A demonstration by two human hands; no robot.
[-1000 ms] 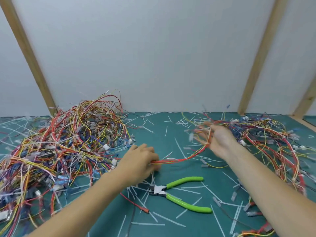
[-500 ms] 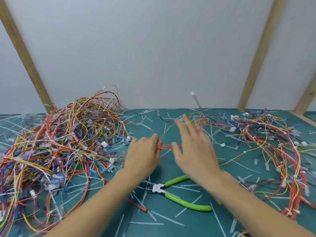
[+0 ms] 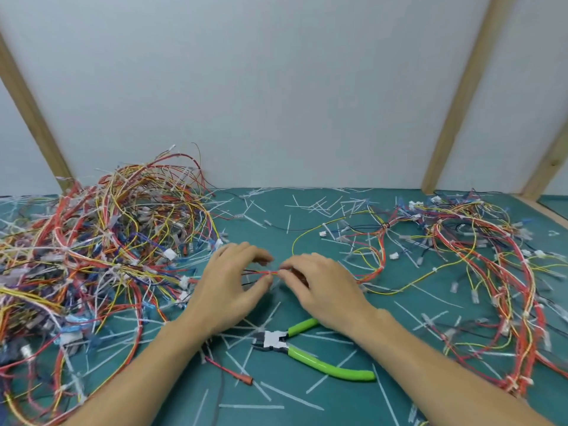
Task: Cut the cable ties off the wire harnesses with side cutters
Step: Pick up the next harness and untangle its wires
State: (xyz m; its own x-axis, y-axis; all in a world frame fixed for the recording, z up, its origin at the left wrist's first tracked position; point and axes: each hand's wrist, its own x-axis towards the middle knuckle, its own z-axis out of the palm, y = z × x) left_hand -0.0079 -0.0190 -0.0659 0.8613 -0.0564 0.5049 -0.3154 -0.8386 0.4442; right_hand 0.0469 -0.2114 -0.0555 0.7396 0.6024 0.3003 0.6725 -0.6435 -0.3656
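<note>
Since half a second earlier, the right hand (image 3: 319, 287) had dropped from its raised, spread pose and met the left hand (image 3: 233, 281) over the green tabletop (image 3: 322, 404). Both hands' grips were pinched on a thin orange-red wire harness (image 3: 266, 273) stretched between them. It looked light, limp and tangle-prone, best held taut either side of a tie. The green-handled side cutters (image 3: 310, 352) lay untouched just below. Whether a cable tie sat there was too blurred to tell.

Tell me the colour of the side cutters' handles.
Bright green, on the side cutters lying on the mat near the wrists; the head view shows it plainly.
</note>
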